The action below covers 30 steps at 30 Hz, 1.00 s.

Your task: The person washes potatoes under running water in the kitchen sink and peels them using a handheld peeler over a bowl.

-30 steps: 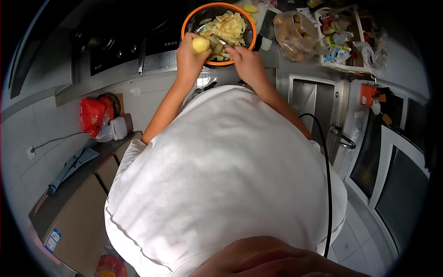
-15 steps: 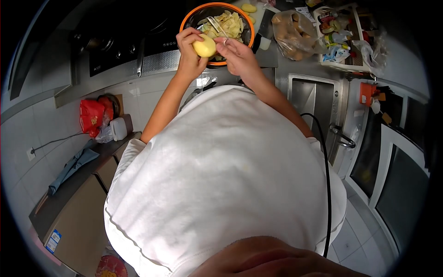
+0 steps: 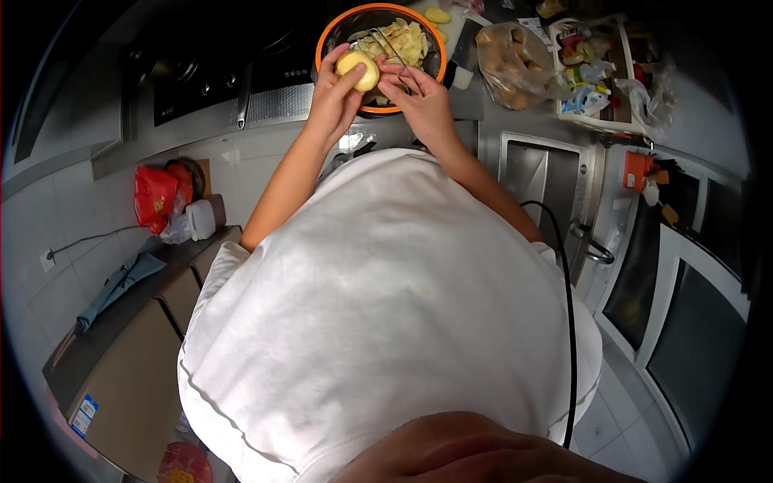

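Wrapped around a yellow, peeled-looking potato [image 3: 359, 72] is my left hand [image 3: 332, 98], its thumb lying across the front. My right hand [image 3: 423, 98] grips a thin metal peeler [image 3: 390, 47], which points up and left just beside the potato. Both hands are over the near side of an orange-rimmed bin [image 3: 442, 60] lined with a dark bag. Pale potato peelings [image 3: 409, 40] are heaped in the bin. Behind it on the right, a few more yellow potatoes [image 3: 437, 15] lie on the counter.
A clear plastic bag [image 3: 515, 68] of brownish potatoes stands right of the bin, beside a white basket [image 3: 626, 64] of packets. The steel sink [image 3: 535, 173] is nearer on the right. To the left is a black stovetop [image 3: 209, 88]. A black cable [image 3: 570, 322] hangs along my right side.
My left hand has turned the potato, and its thumb now lies over the front. My right hand has shifted slightly, with the peeler still in it.
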Available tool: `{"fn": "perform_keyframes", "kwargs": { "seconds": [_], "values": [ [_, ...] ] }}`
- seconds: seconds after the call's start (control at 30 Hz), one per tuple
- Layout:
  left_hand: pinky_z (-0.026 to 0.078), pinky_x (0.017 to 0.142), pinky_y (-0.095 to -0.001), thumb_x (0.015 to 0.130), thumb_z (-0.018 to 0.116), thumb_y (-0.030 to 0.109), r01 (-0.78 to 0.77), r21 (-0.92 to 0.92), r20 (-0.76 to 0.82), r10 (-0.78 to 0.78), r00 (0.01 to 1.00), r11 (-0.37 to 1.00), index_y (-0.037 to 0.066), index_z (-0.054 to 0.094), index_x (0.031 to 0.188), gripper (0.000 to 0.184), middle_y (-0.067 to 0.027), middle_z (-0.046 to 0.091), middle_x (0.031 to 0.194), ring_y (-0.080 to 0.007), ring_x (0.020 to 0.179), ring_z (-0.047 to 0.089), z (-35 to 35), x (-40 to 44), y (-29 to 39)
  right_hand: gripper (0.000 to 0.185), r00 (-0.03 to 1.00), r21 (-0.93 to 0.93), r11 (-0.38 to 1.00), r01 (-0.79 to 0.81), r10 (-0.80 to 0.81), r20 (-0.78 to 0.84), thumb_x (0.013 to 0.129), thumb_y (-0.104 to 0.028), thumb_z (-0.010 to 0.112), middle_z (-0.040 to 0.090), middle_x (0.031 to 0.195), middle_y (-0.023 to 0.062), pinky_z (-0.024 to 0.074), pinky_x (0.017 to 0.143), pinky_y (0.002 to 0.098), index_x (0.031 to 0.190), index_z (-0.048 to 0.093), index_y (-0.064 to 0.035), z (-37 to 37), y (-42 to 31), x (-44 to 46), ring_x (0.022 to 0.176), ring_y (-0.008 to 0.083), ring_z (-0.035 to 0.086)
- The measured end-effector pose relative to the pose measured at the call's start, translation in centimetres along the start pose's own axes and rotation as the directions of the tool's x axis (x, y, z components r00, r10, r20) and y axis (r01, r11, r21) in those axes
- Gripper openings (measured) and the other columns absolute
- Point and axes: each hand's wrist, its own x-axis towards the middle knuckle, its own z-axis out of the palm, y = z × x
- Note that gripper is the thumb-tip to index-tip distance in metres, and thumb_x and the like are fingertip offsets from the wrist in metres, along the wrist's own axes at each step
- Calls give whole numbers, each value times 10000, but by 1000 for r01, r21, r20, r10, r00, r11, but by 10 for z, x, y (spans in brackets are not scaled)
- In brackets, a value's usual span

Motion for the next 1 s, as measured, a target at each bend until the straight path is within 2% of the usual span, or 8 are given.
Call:
{"fn": "perform_keyframes", "kwargs": {
  "seconds": [0.13, 0.2, 0.3, 0.43, 0.5, 0.7, 0.9, 1.0],
  "values": [
    [559, 1080, -415, 1032, 623, 90, 95, -165, -5, -98, 995, 982, -28, 435, 1385, 417, -226, 596, 1342, -350, 1300, 611, -14, 7, 0, 269, 999, -23, 999, -35, 34, -10, 1017, -115, 675, 727, 1084, 54, 555, 831, 244, 1235, 661, 42, -10, -9, -3, 981, 100, 680],
    [616, 945, -355, 1011, 661, 80, 153, -116, -36, -158, 987, 981, -18, 505, 1338, 375, -160, 652, 1243, -274, 1160, 688, -19, 6, 2, 242, 999, -388, 922, -15, 0, -40, 1050, -210, 632, 741, 903, 47, 535, 706, 256, 1165, 709, -12, -19, -13, -3, 817, 94, 695],
    [566, 732, -269, 942, 752, 66, 81, 338, -12, -81, 997, 938, 11, 512, 1363, 488, -72, 662, 1116, -131, 888, 654, -17, 1, -4, 223, 994, -672, 736, 82, -106, 6, 1032, -287, 643, 698, 715, 70, 519, 598, 316, 1086, 747, -97, -24, -22, -3, 658, 168, 699],
    [572, 741, -266, 904, 791, 66, 91, 617, -84, -50, 995, 782, -1, 524, 1349, 523, -66, 678, 1076, -117, 889, 661, -12, 2, -4, 211, 979, -793, 582, 182, -179, 94, 1021, -278, 662, 673, 695, 93, 469, 540, 329, 1112, 736, -101, -23, -26, -5, 587, 190, 656],
    [574, 736, -265, 877, 808, 56, 114, 692, -101, -61, 993, 713, -7, 546, 1322, 521, -60, 691, 1033, -114, 854, 666, -11, 3, -2, 217, 954, -864, 418, 281, -217, 205, 994, -332, 680, 669, 672, 116, 482, 521, 371, 1079, 752, -146, -17, -30, -7, 552, 305, 633],
    [578, 724, -258, 904, 782, 51, 191, 578, -81, -177, 981, 793, -7, 530, 1321, 490, -92, 714, 1108, -125, 915, 691, -22, 1, -6, 236, 954, -963, 234, 137, -293, 65, 978, -388, 685, 684, 698, 127, 509, 531, 411, 1026, 778, -176, -29, -16, 5, 611, 356, 664],
    [567, 668, -251, 887, 809, 62, -31, 671, 20, 24, 1000, 741, -10, 523, 1304, 510, -113, 712, 1095, -117, 861, 684, -23, 3, -8, 286, 971, -897, 439, 58, -234, -52, 981, -426, 676, 658, 645, 124, 500, 525, 405, 1015, 765, -157, -58, -22, 13, 578, 341, 654],
    [549, 618, -236, 869, 842, 89, 51, 783, -112, 61, 992, 620, -5, 533, 1277, 520, -97, 708, 1055, -110, 812, 683, -21, 2, -4, 275, 987, -846, 532, 33, -151, -56, 984, -398, 681, 655, 653, 123, 493, 539, 382, 1021, 757, -136, -41, -36, 2, 578, 320, 649]
  ]
}}
